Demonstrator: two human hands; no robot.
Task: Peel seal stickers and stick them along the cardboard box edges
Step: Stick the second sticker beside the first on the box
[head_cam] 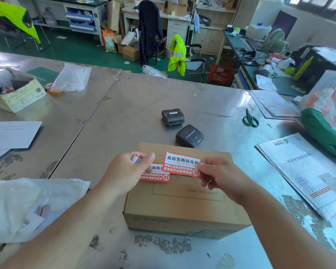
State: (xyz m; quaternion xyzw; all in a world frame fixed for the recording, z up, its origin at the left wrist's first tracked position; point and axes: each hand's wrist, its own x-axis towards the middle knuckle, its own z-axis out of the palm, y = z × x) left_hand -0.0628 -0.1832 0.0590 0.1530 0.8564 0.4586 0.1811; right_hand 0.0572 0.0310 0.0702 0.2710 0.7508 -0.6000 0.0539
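A closed brown cardboard box (pixel 182 212) sits on the steel table in front of me. Above its top, my right hand (pixel 223 179) pinches the right end of a red and white seal sticker (pixel 180 164) with printed characters. My left hand (pixel 124 171) holds a second red and white sticker (pixel 156 174), partly covered by the first, and a small curled bit of white backing shows between its fingers. Both stickers hover over the far half of the box lid.
Two black handheld label printers (pixel 173 117) (pixel 189 135) lie just beyond the box. Green scissors (pixel 250 118) lie to the right, a silver bubble mailer (pixel 306 175) at right, a white plastic bag (pixel 23 206) at left, papers (pixel 10 133) and an open carton (pixel 14 90) farther left.
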